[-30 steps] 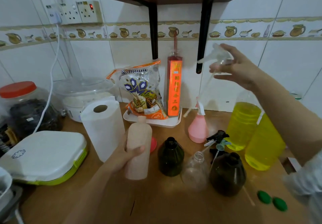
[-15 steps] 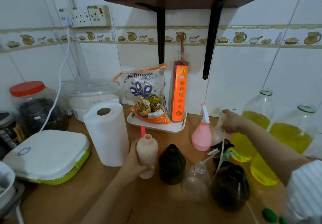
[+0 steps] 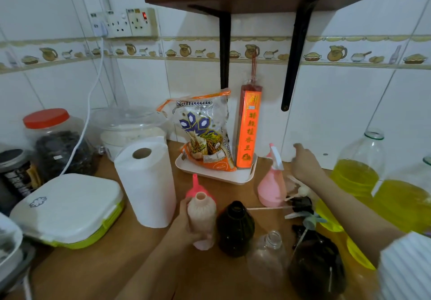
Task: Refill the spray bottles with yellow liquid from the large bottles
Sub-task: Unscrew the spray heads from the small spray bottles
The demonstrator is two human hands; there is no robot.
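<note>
Writing: the red box (image 3: pixel 247 131) on the white tray (image 3: pixel 235 176) bears gold Chinese characters; the rice bag's (image 3: pixel 205 134) print is blurred.
Change: the right hand (image 3: pixel 303 163) has let go of the spray head (image 3: pixel 300 190), which now lies behind the brown bottle (image 3: pixel 235 227).
Peach bottle (image 3: pixel 201 218): uncapped, upright on the desk (image 3: pixel 98 264), left of the brown bottle.
Left grip (image 3: pixel 186 225): wrapped round the peach bottle.
Right grip: fingers loose, holding nothing.
Large bottles (image 3: pixel 356 171): half full of yellow liquid, right of the brown bottle.

From my feed: both forearms bare to the elbow. Right arm carries a white sleeve (image 3: pixel 405 267), finely ribbed or pleated, its cuff edge cutting across the upper arm at lower right. Left arm shows no sleeve in frame. No rings, watch or gloves visible.
</note>
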